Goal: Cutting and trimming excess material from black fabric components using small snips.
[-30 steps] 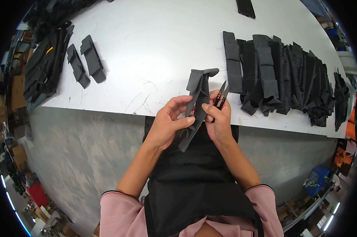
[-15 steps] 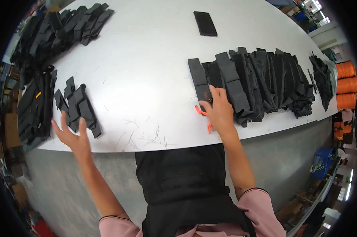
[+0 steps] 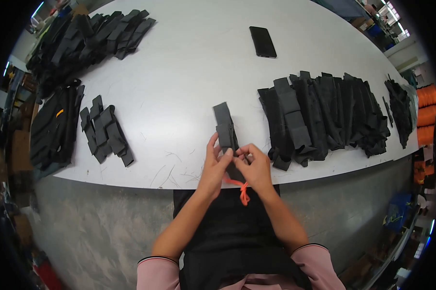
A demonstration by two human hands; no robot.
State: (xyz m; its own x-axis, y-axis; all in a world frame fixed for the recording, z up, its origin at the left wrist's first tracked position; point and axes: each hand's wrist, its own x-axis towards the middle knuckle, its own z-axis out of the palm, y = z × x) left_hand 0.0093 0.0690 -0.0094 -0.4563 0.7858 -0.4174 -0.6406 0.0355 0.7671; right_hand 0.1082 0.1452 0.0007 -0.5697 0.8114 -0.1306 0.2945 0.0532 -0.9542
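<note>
In front of me, over the table's near edge, I hold a black fabric strip (image 3: pixel 223 123) with a folded, layered section. My left hand (image 3: pixel 212 169) is closed round its lower part, thumb on top. My right hand (image 3: pixel 257 169) is closed at the strip's right side, fingertips pinched close to my left thumb. An orange cord (image 3: pixel 244 192) with a knotted loop hangs below the hands. It seems tied to a small dark tool in my right hand, mostly hidden by the fingers. To the right lies a row of similar black strips (image 3: pixel 295 121), overlapping one another.
A smaller group of strips (image 3: pixel 107 130) lies left on the white table (image 3: pixel 179 96), beside a dark folded fabric stack (image 3: pixel 56 128). Another pile (image 3: pixel 87 41) sits far left. A black phone (image 3: pixel 263 42) lies at the back. Loose threads (image 3: pixel 167 176) are scattered near the front edge.
The leftmost strip of the right row has been picked up and brought to the middle. My left hand came over from the left group, and both hands now meet at the strip.
</note>
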